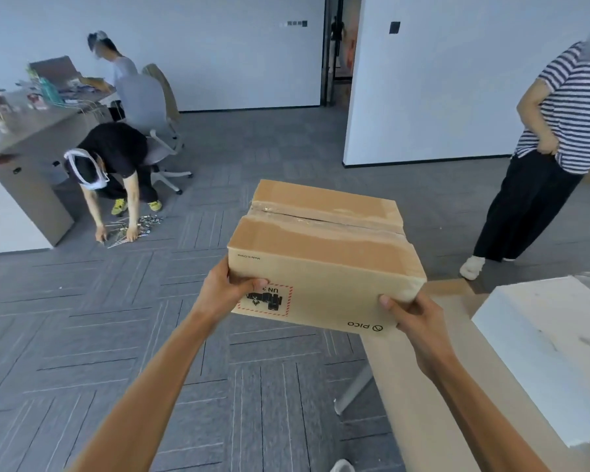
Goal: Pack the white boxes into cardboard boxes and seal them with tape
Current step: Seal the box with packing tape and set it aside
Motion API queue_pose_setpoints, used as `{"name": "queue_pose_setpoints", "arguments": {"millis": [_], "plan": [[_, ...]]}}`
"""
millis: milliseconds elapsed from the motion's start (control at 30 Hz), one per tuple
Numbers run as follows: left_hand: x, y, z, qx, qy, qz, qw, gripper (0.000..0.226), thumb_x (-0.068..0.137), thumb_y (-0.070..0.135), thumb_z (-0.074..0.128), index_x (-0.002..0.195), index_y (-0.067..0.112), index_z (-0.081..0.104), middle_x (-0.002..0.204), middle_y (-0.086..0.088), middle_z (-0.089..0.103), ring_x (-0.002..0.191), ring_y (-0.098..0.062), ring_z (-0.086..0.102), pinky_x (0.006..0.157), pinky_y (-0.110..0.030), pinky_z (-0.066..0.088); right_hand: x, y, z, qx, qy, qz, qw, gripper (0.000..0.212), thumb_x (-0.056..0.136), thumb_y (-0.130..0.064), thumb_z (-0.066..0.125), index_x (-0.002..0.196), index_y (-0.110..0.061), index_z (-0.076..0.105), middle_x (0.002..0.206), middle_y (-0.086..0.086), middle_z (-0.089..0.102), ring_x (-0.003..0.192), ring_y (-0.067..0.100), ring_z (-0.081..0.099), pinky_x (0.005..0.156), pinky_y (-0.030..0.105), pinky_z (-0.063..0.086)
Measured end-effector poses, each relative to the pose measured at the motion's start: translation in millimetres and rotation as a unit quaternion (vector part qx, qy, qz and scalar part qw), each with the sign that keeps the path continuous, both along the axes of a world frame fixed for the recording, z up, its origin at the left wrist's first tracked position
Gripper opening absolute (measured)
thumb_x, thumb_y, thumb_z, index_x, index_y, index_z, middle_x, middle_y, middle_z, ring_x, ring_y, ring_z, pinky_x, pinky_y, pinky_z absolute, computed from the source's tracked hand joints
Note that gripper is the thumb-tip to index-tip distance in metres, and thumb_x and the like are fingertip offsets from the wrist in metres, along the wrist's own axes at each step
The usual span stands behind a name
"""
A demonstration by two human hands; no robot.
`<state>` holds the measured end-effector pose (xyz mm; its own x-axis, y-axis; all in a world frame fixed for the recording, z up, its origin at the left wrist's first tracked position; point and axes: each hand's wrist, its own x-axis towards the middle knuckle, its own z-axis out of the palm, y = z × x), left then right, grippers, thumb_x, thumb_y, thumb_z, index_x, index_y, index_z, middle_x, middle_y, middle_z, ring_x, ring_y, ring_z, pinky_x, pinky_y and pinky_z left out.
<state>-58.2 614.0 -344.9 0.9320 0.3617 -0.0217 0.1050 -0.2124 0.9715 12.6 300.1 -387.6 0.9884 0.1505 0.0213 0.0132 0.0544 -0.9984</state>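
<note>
While I hold the taped cardboard box (pixel 324 253) up over the floor, its long axis runs across from my left hand (pixel 225 291) to my right hand (pixel 413 318). Each grips a near corner, thumb on the front face. The table (pixel 419 396) lies nearer my right.

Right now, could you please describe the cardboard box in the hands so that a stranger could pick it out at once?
Above the grey carpet, left of the table bearing the white box, the left hand and right hand hold a cardboard box. Its top seam is taped, and its near side bears a red-bordered label and an upside-down PICO logo.
</note>
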Motion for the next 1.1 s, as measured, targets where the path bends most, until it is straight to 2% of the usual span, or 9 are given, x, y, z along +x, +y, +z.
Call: {"name": "queue_pose_setpoints", "arguments": {"millis": [133,267,400,500,600,733,833,1000,1100], "plan": [[66,1,5,0.012,0.002,0.016,1.0,0.044,0.075,0.01,0.08,0.112,0.017,0.056,0.1,0.006,0.069,0.081,0.009,0.066,0.063,-0.013,0.053,74,9,-7,0.02,0.021,0.008,1.0,0.029,0.085,-0.011,0.073,0.112,-0.017,0.067,0.105,-0.001,0.074,0.095,0.009,0.068,0.077,0.032,0.051],[136,2,0,-0.005,0.009,0.009,1.0,0.046,0.075,0.007,0.079,0.114,0.014,0.057,0.1,0.007,0.069,0.081,0.01,0.065,0.063,-0.011,0.052,135,5,-4,0.017,0.032,-0.016,0.999,0.029,0.084,-0.009,0.074,0.111,-0.018,0.068,0.106,0.0,0.074,0.101,0.017,0.068,0.084,0.04,0.056],[218,11,-14,-0.008,0.019,-0.037,0.999,0.044,0.075,0.01,0.08,0.11,0.019,0.056,0.103,0.004,0.068,0.082,0.009,0.064,0.062,-0.012,0.052,185,6,-8,-0.006,0.026,-0.061,0.998,0.028,0.084,-0.008,0.073,0.11,-0.019,0.067,0.101,-0.004,0.075,0.098,0.015,0.069,0.08,0.031,0.059],[291,19,-28,0.001,0.027,-0.085,0.996,0.042,0.075,0.014,0.081,0.102,0.031,0.054,0.104,0.007,0.068,0.09,0.003,0.064,0.07,-0.016,0.051,226,11,-18,-0.022,0.037,-0.114,0.993,0.027,0.083,-0.012,0.074,0.107,-0.022,0.067,0.099,-0.006,0.075,0.1,0.016,0.069,0.079,0.033,0.06],[373,30,-46,-0.008,0.039,-0.145,0.989,0.044,0.074,0.015,0.082,0.108,0.025,0.056,0.107,0.004,0.069,0.1,-0.007,0.064,0.078,-0.023,0.052,270,22,-29,-0.037,0.044,-0.173,0.983,0.028,0.082,-0.016,0.076,0.107,-0.025,0.067,0.103,-0.005,0.074,0.101,0.017,0.068,0.088,0.044,0.057],[473,40,-52,-0.014,0.053,-0.225,0.973,0.051,0.075,0.013,0.081,0.118,0.017,0.055,0.108,0.007,0.066,0.091,0.007,0.061,0.071,-0.012,0.05,315,40,-33,-0.059,0.056,-0.262,0.962,0.052,0.07,-0.036,0.082,0.116,-0.016,0.065,0.11,0.002,0.072,0.105,0.022,0.067,0.092,0.052,0.055],[539,35,-57,-0.023,0.063,-0.292,0.954,0.048,0.075,0.014,0.081,0.115,0.02,0.055,0.108,0.007,0.067,0.098,-0.001,0.062,0.084,-0.027,0.052,336,48,-31,-0.057,0.046,-0.323,0.943,0.07,0.058,-0.057,0.086,0.114,-0.02,0.066,0.111,0.001,0.072,0.105,0.021,0.068,0.087,0.044,0.056],[632,-8,-56,0.006,0.088,-0.407,0.909,0.042,0.075,0.018,0.081,0.106,0.027,0.055,0.108,0.008,0.066,0.102,-0.005,0.06,0.087,-0.033,0.051,358,50,-40,-0.024,0.066,-0.439,0.896,0.044,0.073,-0.031,0.08,0.112,-0.019,0.066,0.108,0.002,0.073,0.101,0.02,0.069,0.086,0.041,0.058],[681,-47,-61,0.024,0.094,-0.466,0.88,0.038,0.075,0.017,0.08,0.103,0.026,0.056,0.105,0.008,0.067,0.099,-0.004,0.06,0.082,-0.029,0.051,376,45,-54,-0.011,0.071,-0.497,0.865,0.033,0.079,-0.021,0.077,0.11,-0.021,0.066,0.101,-0.002,0.074,0.098,0.019,0.07,0.08,0.031,0.059]]}}
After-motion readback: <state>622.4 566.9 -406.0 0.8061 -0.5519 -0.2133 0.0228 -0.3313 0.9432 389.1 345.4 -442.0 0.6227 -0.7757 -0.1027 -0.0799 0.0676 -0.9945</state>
